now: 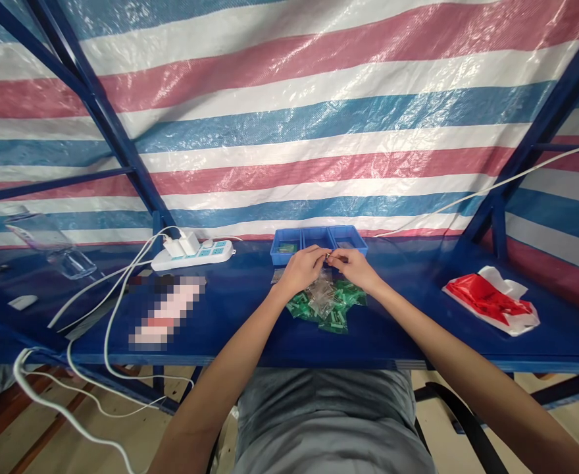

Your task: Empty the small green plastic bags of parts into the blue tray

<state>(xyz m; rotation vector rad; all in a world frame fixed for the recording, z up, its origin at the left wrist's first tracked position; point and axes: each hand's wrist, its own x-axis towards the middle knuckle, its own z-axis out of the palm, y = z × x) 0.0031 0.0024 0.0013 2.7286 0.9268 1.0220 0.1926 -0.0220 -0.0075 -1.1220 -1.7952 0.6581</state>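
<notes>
We have both hands raised together just above the middle of the blue tabletop. Our left hand and right hand meet fingertip to fingertip, pinched on a tiny part that is too small for us to identify. Directly beneath our hands lies a heap of small clear bags with green pieces, spread loosely toward the front edge.

Just beyond our hands, against the back edge, sits the blue three-compartment tray; something green shows in its left compartment, the rest we cannot make out.

We judge the main risk to be dropping the part: held only at the fingertips, it could slip and vanish into the glossy bags below, where it would be hard to find. A forearm sweeping back could also push bags off the front edge.

Further out, a white power strip lies near the back edge to our left, its white cables trailing over the front edge, where they could snag. A red and white plastic bag rests near the right edge.
</notes>
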